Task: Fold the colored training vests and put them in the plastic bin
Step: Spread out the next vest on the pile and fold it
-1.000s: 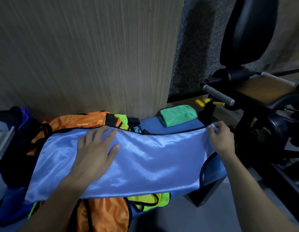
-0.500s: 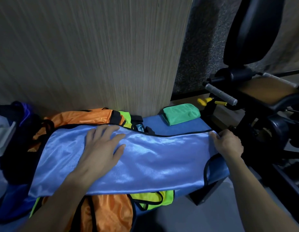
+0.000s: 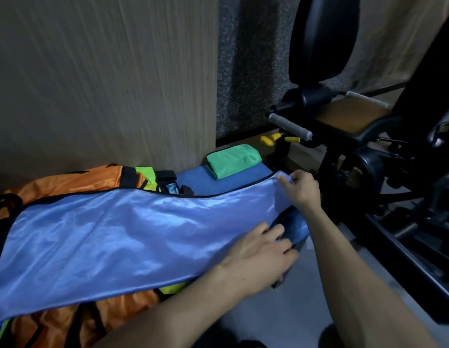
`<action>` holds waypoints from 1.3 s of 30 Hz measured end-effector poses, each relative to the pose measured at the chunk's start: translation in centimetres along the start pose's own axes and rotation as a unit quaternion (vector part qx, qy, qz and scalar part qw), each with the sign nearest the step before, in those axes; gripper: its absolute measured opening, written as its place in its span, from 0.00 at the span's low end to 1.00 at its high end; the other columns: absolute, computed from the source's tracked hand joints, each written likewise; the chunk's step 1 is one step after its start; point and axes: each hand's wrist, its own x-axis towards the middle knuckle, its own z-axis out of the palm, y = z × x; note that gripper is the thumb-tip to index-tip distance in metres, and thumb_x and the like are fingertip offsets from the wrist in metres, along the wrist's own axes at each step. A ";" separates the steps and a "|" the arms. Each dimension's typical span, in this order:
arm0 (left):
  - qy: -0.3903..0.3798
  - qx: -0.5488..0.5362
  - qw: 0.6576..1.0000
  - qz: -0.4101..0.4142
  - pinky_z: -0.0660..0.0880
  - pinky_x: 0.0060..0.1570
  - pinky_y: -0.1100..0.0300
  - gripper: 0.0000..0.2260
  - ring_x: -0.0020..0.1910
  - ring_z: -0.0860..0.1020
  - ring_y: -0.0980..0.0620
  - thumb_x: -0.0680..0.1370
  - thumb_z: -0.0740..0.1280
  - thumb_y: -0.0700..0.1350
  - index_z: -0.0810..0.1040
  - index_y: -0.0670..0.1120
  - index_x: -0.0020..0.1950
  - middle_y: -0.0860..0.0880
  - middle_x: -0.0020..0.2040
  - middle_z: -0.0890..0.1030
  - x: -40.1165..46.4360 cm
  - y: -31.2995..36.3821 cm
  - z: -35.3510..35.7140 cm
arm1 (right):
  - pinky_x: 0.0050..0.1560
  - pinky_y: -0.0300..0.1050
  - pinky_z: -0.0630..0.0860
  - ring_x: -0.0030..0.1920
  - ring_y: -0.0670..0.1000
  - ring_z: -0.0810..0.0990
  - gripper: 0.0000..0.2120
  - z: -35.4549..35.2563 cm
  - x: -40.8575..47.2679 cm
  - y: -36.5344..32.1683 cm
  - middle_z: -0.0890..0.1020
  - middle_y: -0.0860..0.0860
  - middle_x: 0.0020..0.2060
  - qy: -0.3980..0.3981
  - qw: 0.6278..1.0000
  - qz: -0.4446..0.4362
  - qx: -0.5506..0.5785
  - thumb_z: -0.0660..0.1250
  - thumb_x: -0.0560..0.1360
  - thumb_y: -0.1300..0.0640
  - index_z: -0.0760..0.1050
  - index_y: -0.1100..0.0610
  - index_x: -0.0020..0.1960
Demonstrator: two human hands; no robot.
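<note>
A shiny light-blue vest point(image 3: 123, 237) with black trim lies spread lengthwise over a pile of orange vests point(image 3: 67, 183) and a yellow-green vest point(image 3: 172, 288). My right hand point(image 3: 300, 189) pinches the vest's far right corner and holds it a little off the surface. At the near right edge my left hand point(image 3: 258, 257) lies on the vest, fingers curled over the edge by the armhole. A folded green vest point(image 3: 232, 160) rests on the blue surface point(image 3: 198, 180) by the wall. No plastic bin is in view.
A wooden wall panel point(image 3: 105, 84) stands right behind the pile. Black gym equipment point(image 3: 369, 172) with a grey-gripped bar point(image 3: 290, 125) and yellow knobs fills the right side. Grey floor point(image 3: 281, 315) lies below the surface's right end.
My left hand has slid from the vest's middle-left to its near right edge. My right hand has stayed at the far right corner and raised it slightly.
</note>
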 end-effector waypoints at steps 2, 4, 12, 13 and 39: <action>-0.020 0.037 0.999 -0.023 0.62 0.46 0.53 0.14 0.51 0.70 0.47 0.67 0.77 0.48 0.77 0.51 0.49 0.54 0.42 0.78 0.2 -0.4 0.3 | 0.32 0.48 0.64 0.37 0.57 0.75 0.21 -0.1 0.1 0.2 0.74 0.52 0.32 0.004 1.000 -0.009 -0.001 0.69 0.78 0.40 0.70 0.55 0.38; -0.019 0.060 0.997 -0.044 0.59 0.43 0.53 0.14 0.48 0.69 0.47 0.64 0.77 0.44 0.76 0.51 0.45 0.53 0.38 0.77 0.0 -0.9 0.2 | 0.33 0.48 0.66 0.38 0.58 0.77 0.21 -0.3 0.4 0.5 0.75 0.52 0.32 0.007 1.000 -0.002 0.005 0.69 0.77 0.40 0.71 0.56 0.38; 0.049 -0.070 0.994 -0.068 0.60 0.47 0.54 0.05 0.47 0.67 0.50 0.79 0.65 0.51 0.75 0.54 0.45 0.56 0.38 0.76 -0.5 -1.9 -0.2 | 0.38 0.46 0.69 0.39 0.57 0.79 0.21 0.0 1.0 0.4 0.79 0.53 0.33 -0.001 0.998 0.045 0.053 0.70 0.78 0.41 0.76 0.59 0.39; 0.053 -0.102 0.991 -0.069 0.62 0.50 0.55 0.05 0.48 0.66 0.51 0.81 0.62 0.51 0.75 0.54 0.47 0.56 0.40 0.77 -0.5 -1.9 -0.3 | 0.38 0.46 0.68 0.40 0.57 0.79 0.21 -0.1 1.0 0.3 0.79 0.53 0.34 0.001 0.998 0.048 0.047 0.69 0.78 0.41 0.77 0.58 0.39; -0.099 -0.154 0.945 -0.271 0.33 0.78 0.44 0.34 0.80 0.33 0.49 0.79 0.45 0.74 0.46 0.63 0.82 0.58 0.82 0.38 -8.1 -7.2 4.0 | 0.53 0.61 0.77 0.51 0.61 0.76 0.17 -3.4 -0.6 -2.4 0.76 0.61 0.51 -0.108 0.981 0.144 0.069 0.76 0.75 0.53 0.75 0.66 0.49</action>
